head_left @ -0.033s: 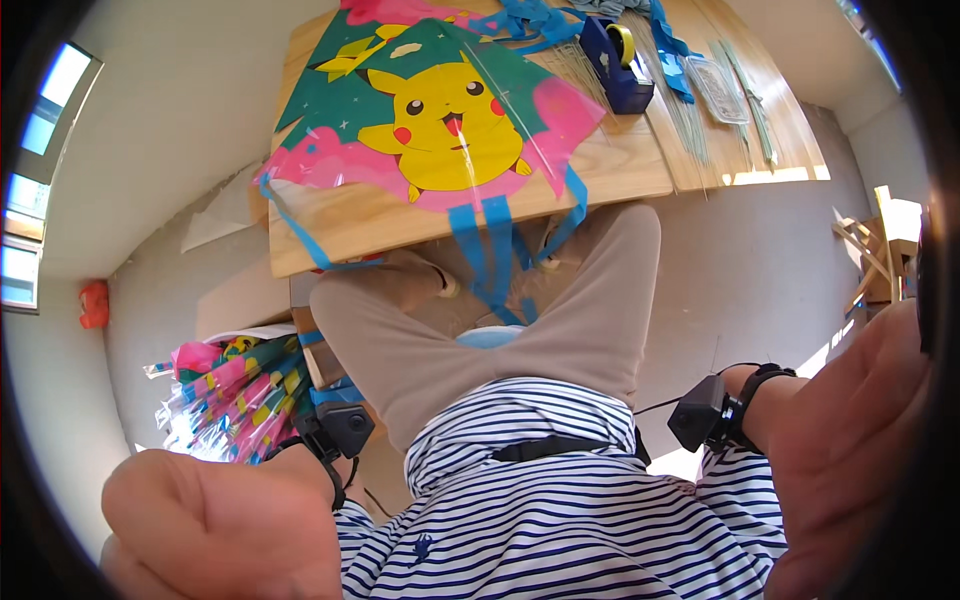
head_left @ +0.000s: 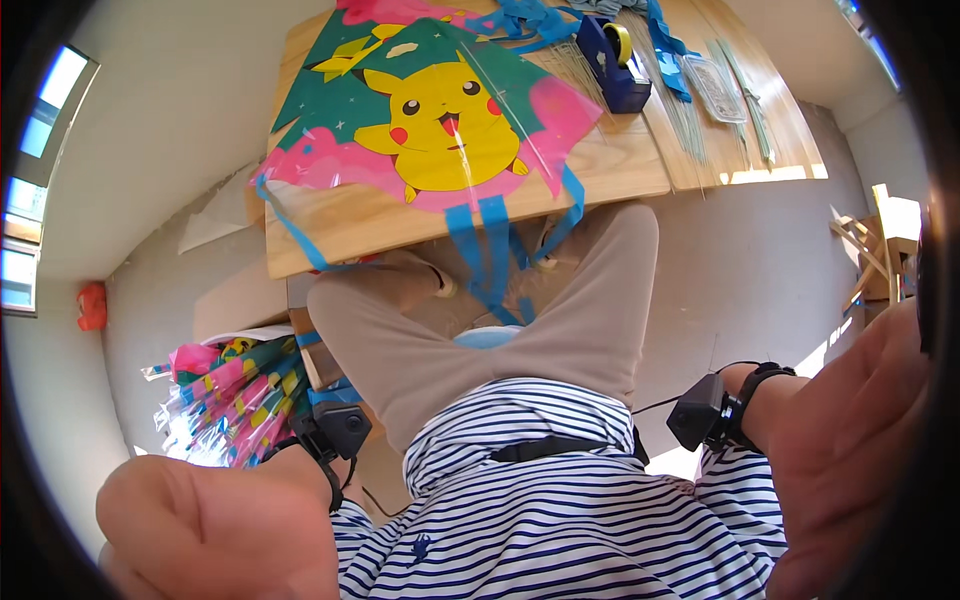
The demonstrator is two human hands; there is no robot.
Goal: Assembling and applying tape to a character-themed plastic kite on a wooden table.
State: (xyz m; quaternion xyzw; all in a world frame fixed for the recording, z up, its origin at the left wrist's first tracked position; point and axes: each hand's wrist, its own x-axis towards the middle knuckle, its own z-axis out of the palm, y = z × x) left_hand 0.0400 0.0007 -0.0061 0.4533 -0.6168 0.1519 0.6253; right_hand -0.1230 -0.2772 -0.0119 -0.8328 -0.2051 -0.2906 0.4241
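My left hand (head_left: 215,525) is raised close in the lower left, its fingers curled in; whatever they may hold is hidden. At the right rim my right hand (head_left: 850,450) is also near, its fingers cut off by the dark edge. Both hands are well away from the table. A green and pink plastic kite (head_left: 330,165) with a yellow cartoon creature printed on it lies spread on the wooden table (head_left: 400,232). Blue ribbon strips (head_left: 492,240) hang from its near edge over my knees.
A dark blue tape dispenser (head_left: 625,95) stands right of the kite. Beyond it lie thin rods (head_left: 750,105), a clear plastic tray (head_left: 712,88) and blue strips (head_left: 535,22). Folded printed film (head_left: 240,400) is bundled at lower left. A wooden stand (head_left: 865,250) is at far right.
The whole view has shifted very slightly to the left. My hands keep nearly the same pose, and the things on the table have not moved.
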